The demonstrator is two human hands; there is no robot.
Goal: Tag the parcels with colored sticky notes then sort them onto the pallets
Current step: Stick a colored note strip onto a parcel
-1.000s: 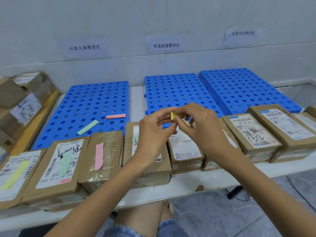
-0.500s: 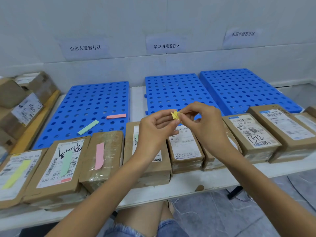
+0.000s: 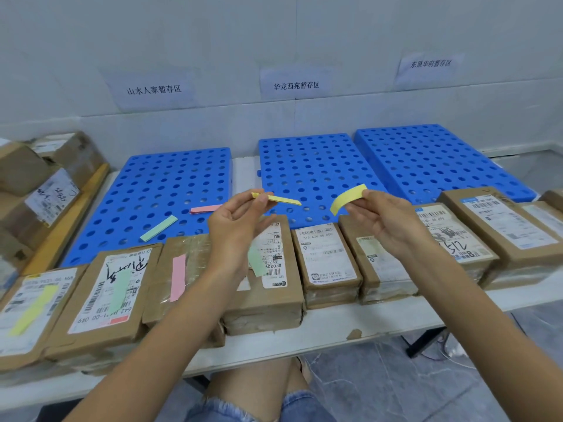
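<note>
My left hand (image 3: pixel 234 226) pinches a thin yellow sticky-note pad (image 3: pixel 278 198) above the row of parcels. My right hand (image 3: pixel 384 220) pinches a single curled yellow note (image 3: pixel 347 197), held apart from the pad. Brown parcels lie in a row along the table's front edge. The four on the left carry notes: yellow (image 3: pixel 33 309), green (image 3: pixel 117 292), pink (image 3: pixel 178 277), green (image 3: pixel 257 261). The parcel below the gap between my hands (image 3: pixel 329 263) and those to its right bear only labels. Three blue perforated pallets (image 3: pixel 158 190) (image 3: pixel 316 172) (image 3: pixel 432 159) lie behind.
A green note pad (image 3: pixel 158 228) and a pink one (image 3: pixel 204 209) lie on the left pallet. More boxes are stacked at far left (image 3: pixel 39 190). Paper signs hang on the wall above each pallet. The white table's front edge (image 3: pixel 320 333) runs above my knee.
My hands were together, working at the yellow pad. Now they have drawn apart, the right with one yellow note peeled off, the left still holding the pad.
</note>
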